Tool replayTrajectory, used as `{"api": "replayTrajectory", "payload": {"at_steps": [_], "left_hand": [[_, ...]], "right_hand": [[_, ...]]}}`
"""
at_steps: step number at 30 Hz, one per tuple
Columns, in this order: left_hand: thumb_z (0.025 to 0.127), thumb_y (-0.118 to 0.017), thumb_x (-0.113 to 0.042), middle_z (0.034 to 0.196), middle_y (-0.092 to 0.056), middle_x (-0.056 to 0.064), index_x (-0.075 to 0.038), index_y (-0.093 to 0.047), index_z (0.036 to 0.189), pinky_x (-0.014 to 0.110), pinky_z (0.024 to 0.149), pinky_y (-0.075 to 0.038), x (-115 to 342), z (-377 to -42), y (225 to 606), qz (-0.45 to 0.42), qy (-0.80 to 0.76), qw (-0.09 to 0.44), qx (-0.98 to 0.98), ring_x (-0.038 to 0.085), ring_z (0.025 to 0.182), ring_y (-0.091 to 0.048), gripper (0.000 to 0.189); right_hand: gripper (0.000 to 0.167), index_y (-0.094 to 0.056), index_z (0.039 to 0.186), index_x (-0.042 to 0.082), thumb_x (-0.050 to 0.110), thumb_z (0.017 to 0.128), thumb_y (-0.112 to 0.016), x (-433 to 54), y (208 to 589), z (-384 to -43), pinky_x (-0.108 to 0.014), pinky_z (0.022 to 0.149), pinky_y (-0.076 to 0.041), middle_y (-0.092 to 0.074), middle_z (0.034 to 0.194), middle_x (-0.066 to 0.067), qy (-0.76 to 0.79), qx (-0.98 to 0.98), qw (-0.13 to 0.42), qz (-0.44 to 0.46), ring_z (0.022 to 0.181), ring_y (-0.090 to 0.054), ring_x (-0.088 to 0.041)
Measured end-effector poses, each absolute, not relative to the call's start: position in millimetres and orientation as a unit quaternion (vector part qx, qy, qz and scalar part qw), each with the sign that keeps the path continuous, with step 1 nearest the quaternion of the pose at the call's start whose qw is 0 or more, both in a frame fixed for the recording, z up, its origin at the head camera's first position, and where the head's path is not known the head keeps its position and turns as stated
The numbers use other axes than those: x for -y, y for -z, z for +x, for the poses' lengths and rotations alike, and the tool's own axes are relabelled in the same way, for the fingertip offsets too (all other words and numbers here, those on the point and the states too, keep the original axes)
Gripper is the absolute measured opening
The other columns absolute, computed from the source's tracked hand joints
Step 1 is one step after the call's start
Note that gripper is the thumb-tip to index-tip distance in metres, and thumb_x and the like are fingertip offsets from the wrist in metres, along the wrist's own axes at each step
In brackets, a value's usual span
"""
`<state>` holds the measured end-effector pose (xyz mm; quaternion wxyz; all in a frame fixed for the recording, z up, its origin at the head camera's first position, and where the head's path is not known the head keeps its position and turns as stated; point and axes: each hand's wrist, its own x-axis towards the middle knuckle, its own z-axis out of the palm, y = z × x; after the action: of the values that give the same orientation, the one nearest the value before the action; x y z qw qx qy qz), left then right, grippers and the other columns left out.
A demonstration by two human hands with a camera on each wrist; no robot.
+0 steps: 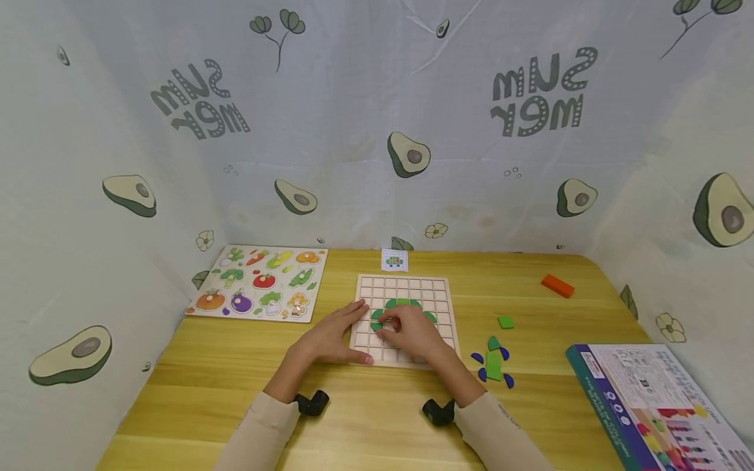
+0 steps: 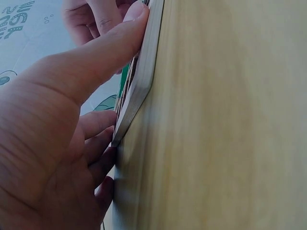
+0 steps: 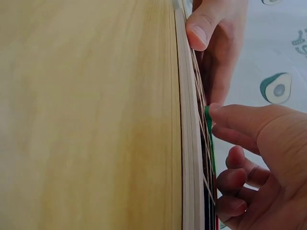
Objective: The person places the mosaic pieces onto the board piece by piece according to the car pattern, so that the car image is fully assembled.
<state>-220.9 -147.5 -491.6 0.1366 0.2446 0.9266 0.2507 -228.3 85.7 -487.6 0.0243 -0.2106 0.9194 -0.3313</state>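
Note:
A wooden grid board [image 1: 366, 286] lies on the table with several green pieces [image 1: 402, 303] on it in an arched layout. My left hand [image 1: 332, 335] rests at the board's left side, fingers along the left edge and thumb on the near edge. The left wrist view shows that thumb [image 2: 129, 28] lying on the board's rim. Over the board, my right hand [image 1: 413, 332] has its fingers bent, thumb and forefinger at a rounded green piece [image 1: 376, 315]. In the right wrist view they pinch a green piece [image 3: 207, 114] at the board's surface. The palm hides part of the grid.
Right of the board lie a green rectangle [image 1: 493, 366], a green square [image 1: 505, 322] and several blue half-discs [image 1: 477, 358]. Farther off are an orange block [image 1: 557, 286] and a box [image 1: 642, 376]. A picture card [image 1: 394, 260] and a vegetable puzzle [image 1: 277, 265] lie behind.

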Motion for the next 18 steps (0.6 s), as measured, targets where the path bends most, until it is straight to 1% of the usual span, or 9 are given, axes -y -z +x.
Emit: {"api": "replayTrajectory", "payload": {"at_steps": [4,11,18], "left_hand": [[0.077,-0.081,-0.066,0.173,-0.018,-0.007,-0.021,-0.026,0.165,0.053,0.126,-0.027,147.3,-220.9,491.1,0.244,-0.25,0.139,-0.927,0.024,0.16,-0.018,0.113],[0.077,-0.082,-0.065,0.173,-0.019,-0.005,-0.02,-0.027,0.165,0.054,0.126,-0.028,147.2,-221.3,490.7,0.245,-0.251,0.138,-0.926,0.026,0.16,-0.02,0.113],[0.077,-0.081,-0.065,0.173,-0.018,-0.005,-0.022,-0.026,0.165,0.053,0.126,-0.027,146.9,-220.8,491.4,0.24,-0.251,0.14,-0.927,0.025,0.16,-0.019,0.112]], "right_hand": [[0.013,-0.081,0.102,0.017,0.026,0.091,-0.08,-85.1,487.4,-228.3,-0.023,0.052,-0.035,-0.054,0.068,0.006,0.329,-0.922,0.024,-0.201,0.059,-0.045,-0.01],[0.012,-0.081,0.1,0.018,0.025,0.091,-0.081,-84.4,487.7,-229.5,-0.023,0.052,-0.034,-0.054,0.069,0.005,0.33,-0.925,0.028,-0.186,0.059,-0.045,-0.011],[0.012,-0.08,0.1,0.017,0.023,0.09,-0.081,-91.7,485.2,-227.4,-0.024,0.057,-0.037,-0.054,0.07,0.005,0.355,-0.917,0.018,-0.182,0.064,-0.046,-0.012]]}}
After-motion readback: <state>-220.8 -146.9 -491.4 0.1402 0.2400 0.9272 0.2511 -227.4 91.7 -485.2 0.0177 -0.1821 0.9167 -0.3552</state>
